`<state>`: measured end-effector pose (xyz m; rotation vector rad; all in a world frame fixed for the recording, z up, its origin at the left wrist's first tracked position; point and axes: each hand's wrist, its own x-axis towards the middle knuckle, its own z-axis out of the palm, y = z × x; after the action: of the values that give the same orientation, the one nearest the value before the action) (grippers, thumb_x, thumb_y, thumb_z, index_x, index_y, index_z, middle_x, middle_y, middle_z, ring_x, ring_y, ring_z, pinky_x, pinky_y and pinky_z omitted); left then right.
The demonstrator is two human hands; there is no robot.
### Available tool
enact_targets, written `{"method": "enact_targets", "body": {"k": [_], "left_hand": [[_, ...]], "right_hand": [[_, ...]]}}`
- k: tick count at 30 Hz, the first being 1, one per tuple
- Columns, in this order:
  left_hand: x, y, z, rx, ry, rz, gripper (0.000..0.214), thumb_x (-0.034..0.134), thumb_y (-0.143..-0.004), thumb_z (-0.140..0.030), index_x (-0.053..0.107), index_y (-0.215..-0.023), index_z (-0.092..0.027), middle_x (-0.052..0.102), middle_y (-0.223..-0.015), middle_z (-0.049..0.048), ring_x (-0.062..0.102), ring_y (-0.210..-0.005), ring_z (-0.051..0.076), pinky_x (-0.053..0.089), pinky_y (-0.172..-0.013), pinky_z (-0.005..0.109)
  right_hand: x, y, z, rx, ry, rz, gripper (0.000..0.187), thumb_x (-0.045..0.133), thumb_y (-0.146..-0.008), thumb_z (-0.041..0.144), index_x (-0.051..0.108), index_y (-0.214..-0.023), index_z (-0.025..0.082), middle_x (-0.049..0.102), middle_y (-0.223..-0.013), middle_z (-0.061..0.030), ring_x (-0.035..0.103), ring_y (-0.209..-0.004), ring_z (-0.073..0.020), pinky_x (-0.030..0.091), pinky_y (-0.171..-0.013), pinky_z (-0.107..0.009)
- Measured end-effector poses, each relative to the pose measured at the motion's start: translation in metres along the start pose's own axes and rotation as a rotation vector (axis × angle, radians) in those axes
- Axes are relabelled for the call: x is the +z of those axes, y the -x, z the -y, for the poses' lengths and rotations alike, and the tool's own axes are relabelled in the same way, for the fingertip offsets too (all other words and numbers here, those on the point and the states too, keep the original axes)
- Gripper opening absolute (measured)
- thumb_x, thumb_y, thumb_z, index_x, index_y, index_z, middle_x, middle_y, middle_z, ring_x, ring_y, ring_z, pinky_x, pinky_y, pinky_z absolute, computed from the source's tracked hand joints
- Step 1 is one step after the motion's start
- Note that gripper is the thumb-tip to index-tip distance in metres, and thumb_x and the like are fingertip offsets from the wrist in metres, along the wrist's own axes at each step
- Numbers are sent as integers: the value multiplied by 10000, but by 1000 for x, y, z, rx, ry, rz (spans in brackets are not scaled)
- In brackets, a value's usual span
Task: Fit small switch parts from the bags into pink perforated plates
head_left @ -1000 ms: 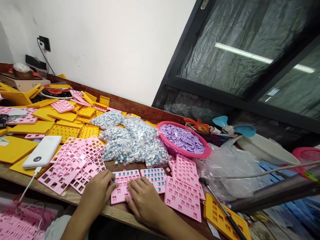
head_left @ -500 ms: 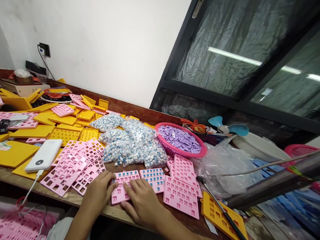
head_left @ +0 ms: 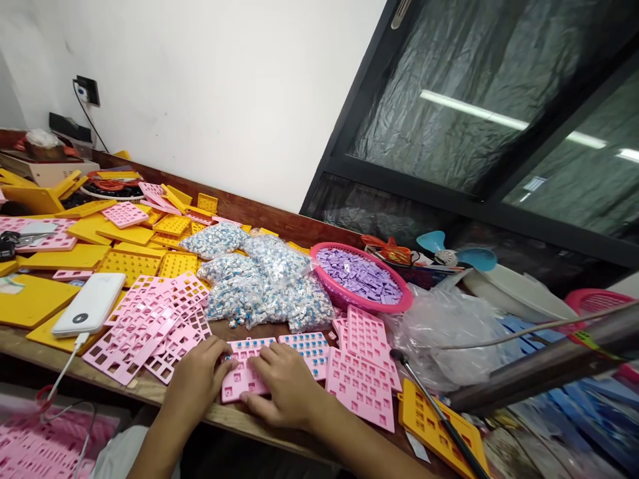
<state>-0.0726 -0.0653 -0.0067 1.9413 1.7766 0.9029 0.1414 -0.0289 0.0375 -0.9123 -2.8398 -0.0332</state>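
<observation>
My left hand (head_left: 197, 374) is closed on the left edge of a pink plastic keyboard plate (head_left: 239, 387), its thumb lying over the top. My right hand (head_left: 284, 386) is over the plate's right part, fingers bent onto its top and thumb along the front edge. Small blue-and-white key switches sit in the plate's far row; square holes nearer me are bare. Whatever is under my fingertips is hidden. Just to the right lies a second pink plate (head_left: 319, 370) with several rows of blue switches. Behind both plates are clear bags of blue-and-white switches (head_left: 269, 286).
Perforated pink sheets (head_left: 144, 326) and a white power bank (head_left: 90, 305) lie to the left, among yellow plates (head_left: 42, 299). Pink plates (head_left: 362, 392) are stacked at right. A pink basket (head_left: 407, 303) holds purple pieces. A black rod (head_left: 439, 412) crosses a yellow plate.
My right fingers have shifted slightly on the plate, and its thumb lies a little closer to the front edge. The camera view has shifted slightly. The left hand keeps its place.
</observation>
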Motion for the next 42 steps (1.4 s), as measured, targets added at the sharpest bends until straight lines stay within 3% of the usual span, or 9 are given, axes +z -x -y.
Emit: {"method": "enact_targets", "body": {"k": [6,12,18,22,26,32,38,42], "left_hand": [[0,-5,-5,-83,-23,-15,92,644,-914,-328,677,-888,-246,692,-954,20,656,-873,213,457,-775,316],[4,-13,-3,-139,27,-15,75,666,-893,-293,725,-898,-248,729,-963,20,675,-889,215,465,-811,328],[-5,-18,3,-80,99,100,170,580,-940,-296,742,-941,-242,724,-998,34,670,-951,209,469,-855,314],[-13,-18,-12,-151,-45,118,184,547,-964,-287,721,-935,-235,693,-1054,37,670,-940,199,458,-844,308],[-18,-20,-29,-191,-227,174,171,524,-978,-253,686,-930,-224,673,-1061,43,683,-929,205,440,-774,306],[-20,-26,-35,-148,-336,218,127,557,-947,-197,670,-894,-222,698,-1031,34,690,-952,223,392,-689,297],[-12,-16,-30,-172,-307,85,107,601,-951,-233,686,-888,-251,725,-942,-13,691,-873,183,396,-683,280],[5,4,-22,-39,-473,-1,218,508,-1017,-282,721,-977,-259,739,-1038,12,681,-958,212,432,-711,308]], "right_hand": [[2,-9,-29,-12,-176,-163,448,645,-915,453,613,-1273,184,682,-1203,-124,589,-1086,-296,440,-946,-449],[21,-5,-33,12,-318,-150,455,662,-926,449,595,-1303,203,663,-1261,-115,584,-1129,-288,443,-979,-443],[12,-17,-40,73,-376,-142,369,627,-969,404,620,-1275,197,696,-1203,-105,622,-1080,-261,462,-932,-385],[9,-55,-45,68,-304,-73,186,547,-1011,258,701,-1109,224,732,-1067,-45,664,-986,-197,462,-864,-296],[11,-92,-35,157,-84,46,164,640,-949,341,714,-1056,241,743,-1018,-37,682,-930,-220,458,-758,-288],[18,-111,-18,201,6,119,152,595,-962,309,711,-997,217,742,-1000,-63,695,-883,-230,458,-739,-306],[16,-111,-23,144,-47,129,107,612,-949,240,711,-980,213,729,-1045,-62,688,-891,-218,462,-768,-307],[0,-92,-37,132,-139,41,125,613,-988,295,701,-1049,232,732,-1079,-35,671,-968,-190,459,-808,-277]]}}
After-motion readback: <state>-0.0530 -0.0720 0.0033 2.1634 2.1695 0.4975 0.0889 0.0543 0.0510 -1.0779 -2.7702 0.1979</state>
